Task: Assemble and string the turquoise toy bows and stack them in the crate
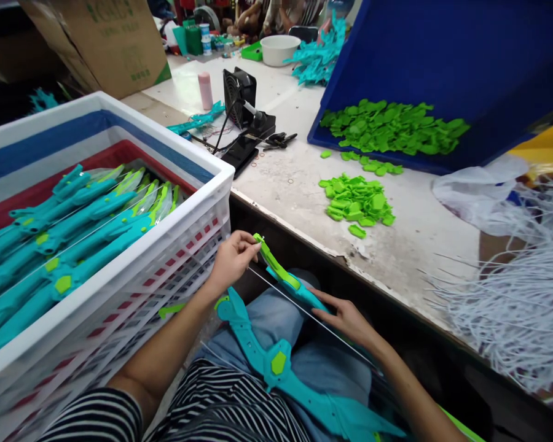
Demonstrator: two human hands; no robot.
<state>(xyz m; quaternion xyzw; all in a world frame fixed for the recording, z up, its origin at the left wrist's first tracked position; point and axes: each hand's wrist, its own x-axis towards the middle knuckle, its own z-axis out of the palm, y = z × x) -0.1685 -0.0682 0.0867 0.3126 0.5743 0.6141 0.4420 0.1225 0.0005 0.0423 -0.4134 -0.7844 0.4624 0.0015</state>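
Note:
A toy bow with a teal body [311,298] and a curved green limb [276,264] is held over my lap. My left hand [233,259] pinches the upper end of the green limb, by a thin white string [299,305]. Around the teal body lower down are the fingers of my right hand [348,318], partly hidden behind it. A second teal toy bow [253,344], with a green polygon piece [278,363] at its middle, rests across my lap.
To the left, a white plastic crate [175,239] holds several teal and green bows. Green pieces [357,201] lie on the white table [276,202], more inside a tilted blue bin [424,55]. White strings [502,288] hang at right; a black fan [239,95] stands farther back.

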